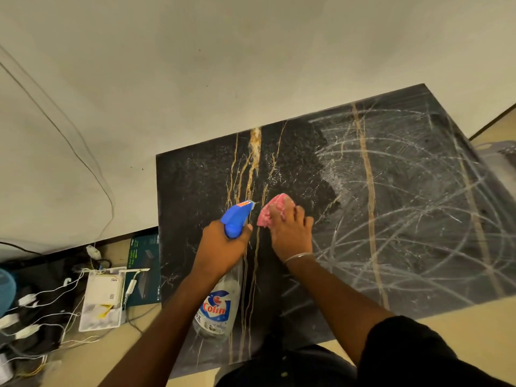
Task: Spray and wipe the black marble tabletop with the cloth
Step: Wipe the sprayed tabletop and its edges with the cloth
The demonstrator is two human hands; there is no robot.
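The black marble tabletop (391,208) has gold veins and stands against a white wall. Its right half shows whitish curved wipe streaks, and spray droplets speckle its left middle. My left hand (223,247) grips the neck of a clear spray bottle (220,305) with a blue trigger head, its nozzle pointing toward the far side of the table. My right hand (290,230) presses a crumpled pink cloth (272,209) onto the marble just right of the nozzle. A thin metal bangle circles my right wrist.
On the floor left of the table lie a dark green box (143,269), a white router (104,289) on a white tray and several white plugs and cables (30,319). A cable (83,152) runs down the wall. Beige floor (474,319) borders the table's near side.
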